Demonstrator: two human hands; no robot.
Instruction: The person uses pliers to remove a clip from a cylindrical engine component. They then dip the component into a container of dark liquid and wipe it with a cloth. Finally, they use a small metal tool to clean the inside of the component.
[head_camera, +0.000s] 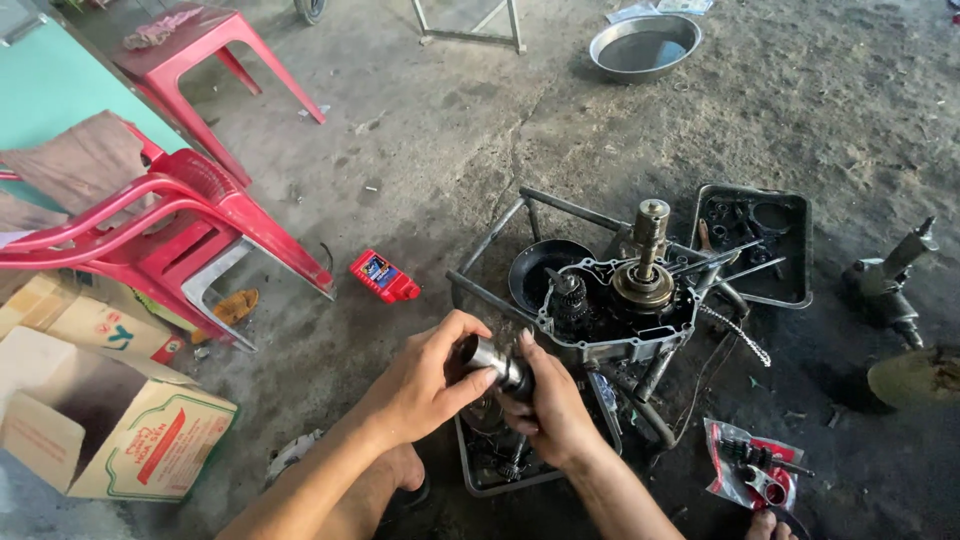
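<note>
Both hands are gripping one metal cylinder part (497, 362) just in front of the person, above a grey parts tray (480, 478). The left hand (425, 385) is curling around its open end, fingers closed on it; the right hand (552, 405) is clamping the other end from below. Just beyond, an opened engine case (620, 300) is sitting on a metal stand (490, 245) — gears and a shaft are standing up from it. Everything is lying on a dirty concrete floor (420, 130). Red plastic chairs (175, 215) and a cardboard box (110, 430) are standing to the left, a steel basin (645, 45) farther away.
</note>
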